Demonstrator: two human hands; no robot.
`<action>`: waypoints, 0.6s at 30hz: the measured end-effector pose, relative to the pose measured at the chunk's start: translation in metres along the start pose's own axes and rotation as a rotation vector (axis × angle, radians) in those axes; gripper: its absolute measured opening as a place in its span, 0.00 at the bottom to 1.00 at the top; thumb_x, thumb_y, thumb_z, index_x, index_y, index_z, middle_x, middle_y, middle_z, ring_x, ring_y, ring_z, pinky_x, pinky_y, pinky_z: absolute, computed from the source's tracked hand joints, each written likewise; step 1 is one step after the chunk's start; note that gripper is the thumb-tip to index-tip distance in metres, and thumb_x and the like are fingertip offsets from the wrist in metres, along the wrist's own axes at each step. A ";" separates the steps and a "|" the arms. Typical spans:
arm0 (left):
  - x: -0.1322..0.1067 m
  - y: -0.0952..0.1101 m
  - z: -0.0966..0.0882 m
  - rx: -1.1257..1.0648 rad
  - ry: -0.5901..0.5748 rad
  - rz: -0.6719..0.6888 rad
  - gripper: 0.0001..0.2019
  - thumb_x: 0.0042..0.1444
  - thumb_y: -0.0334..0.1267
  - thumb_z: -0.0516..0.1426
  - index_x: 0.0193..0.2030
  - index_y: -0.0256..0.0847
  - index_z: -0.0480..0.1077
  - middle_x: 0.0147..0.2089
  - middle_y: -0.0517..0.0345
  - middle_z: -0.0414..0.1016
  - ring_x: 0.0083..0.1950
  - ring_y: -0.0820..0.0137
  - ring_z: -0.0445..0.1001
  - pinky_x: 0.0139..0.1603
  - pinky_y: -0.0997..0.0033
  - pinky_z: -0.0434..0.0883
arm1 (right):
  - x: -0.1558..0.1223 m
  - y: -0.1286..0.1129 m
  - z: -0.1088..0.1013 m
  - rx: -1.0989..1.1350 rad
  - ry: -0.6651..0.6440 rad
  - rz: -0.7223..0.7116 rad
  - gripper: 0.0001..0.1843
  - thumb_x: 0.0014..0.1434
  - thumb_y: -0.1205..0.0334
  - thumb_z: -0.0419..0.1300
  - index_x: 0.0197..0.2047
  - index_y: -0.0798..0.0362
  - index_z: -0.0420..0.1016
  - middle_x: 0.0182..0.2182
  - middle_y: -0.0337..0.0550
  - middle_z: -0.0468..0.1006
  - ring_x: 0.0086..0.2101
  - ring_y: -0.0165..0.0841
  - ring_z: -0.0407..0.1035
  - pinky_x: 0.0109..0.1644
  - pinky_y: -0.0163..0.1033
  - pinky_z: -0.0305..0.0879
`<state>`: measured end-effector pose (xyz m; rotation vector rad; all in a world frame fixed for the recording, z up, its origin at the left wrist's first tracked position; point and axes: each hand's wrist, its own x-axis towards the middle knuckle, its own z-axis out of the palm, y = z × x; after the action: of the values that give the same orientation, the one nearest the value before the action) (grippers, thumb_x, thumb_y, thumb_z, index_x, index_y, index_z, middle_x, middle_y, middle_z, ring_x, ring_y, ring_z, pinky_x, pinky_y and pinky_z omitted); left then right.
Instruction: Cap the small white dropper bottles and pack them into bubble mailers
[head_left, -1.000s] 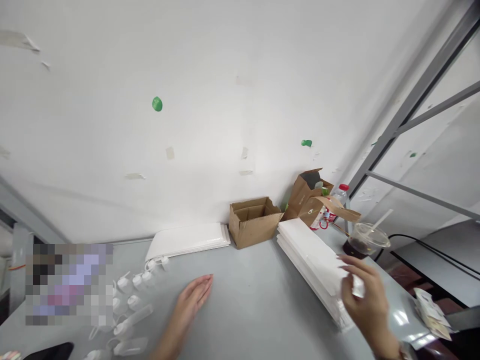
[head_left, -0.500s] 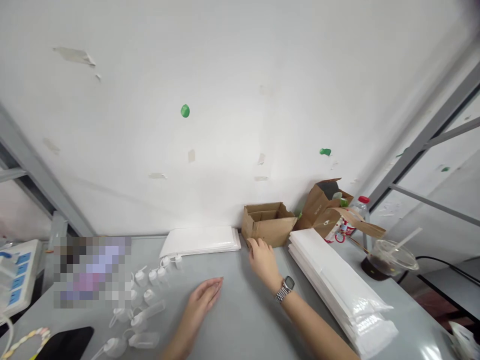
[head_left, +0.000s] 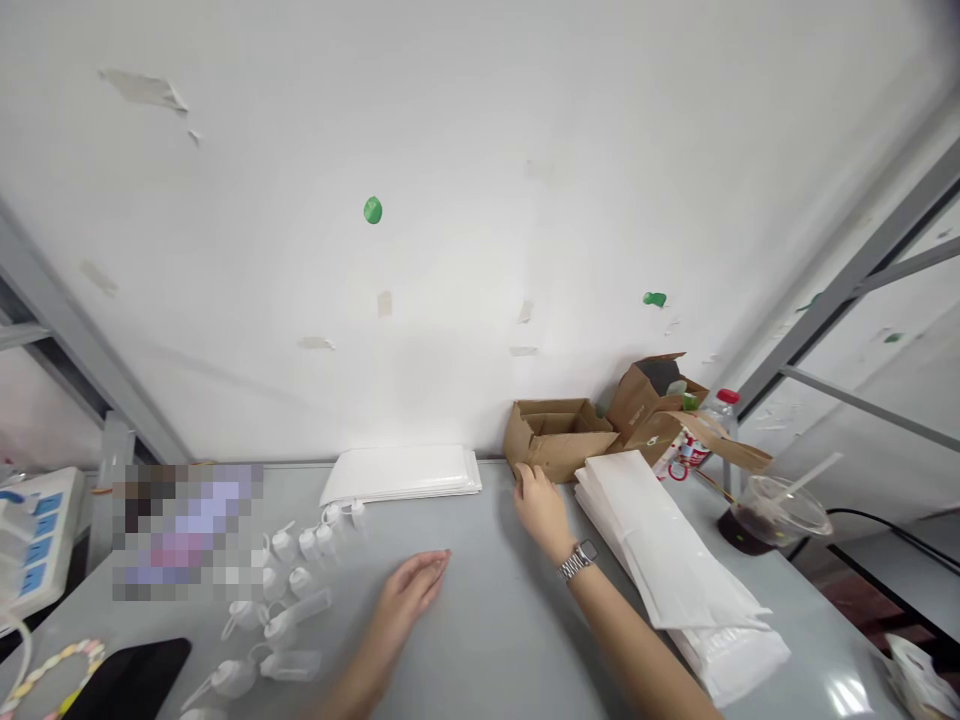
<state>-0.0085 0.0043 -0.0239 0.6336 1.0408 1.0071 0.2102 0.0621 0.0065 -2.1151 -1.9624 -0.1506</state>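
My right hand, with a watch on its wrist, has its fingers closed at the lower left corner of an open-topped cardboard box against the wall. Resting over the grey table, my left hand holds nothing; its fingers are stretched out and close together. To its left lie several small translucent squeeze bottles with caps. Beside my right forearm is a pile of white mailing bags, its upper part touching the box. A flat white stack lies by the wall.
A brown paper bag, a red-capped bottle and a plastic cup with a straw and dark drink stand at the right. On the left are a black phone, a beaded bracelet, a power strip and a blurred patch.
My right hand and the cardboard box have shifted right, nearer the paper bag. The upper white bags have slid askew on their pile. My left hand has barely moved.
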 end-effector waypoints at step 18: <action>-0.004 0.003 0.003 0.114 -0.034 0.004 0.13 0.41 0.41 0.65 0.35 0.37 0.76 0.48 0.47 0.77 0.57 0.55 0.67 0.61 0.58 0.61 | -0.101 0.054 -0.041 -0.132 0.391 0.050 0.13 0.58 0.63 0.48 0.45 0.52 0.67 0.45 0.55 0.70 0.42 0.47 0.65 0.44 0.51 0.61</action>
<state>-0.0076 0.0018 -0.0186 0.7440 1.0730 0.9424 0.2590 -0.0495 0.0154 -2.0201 -1.7080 -0.6467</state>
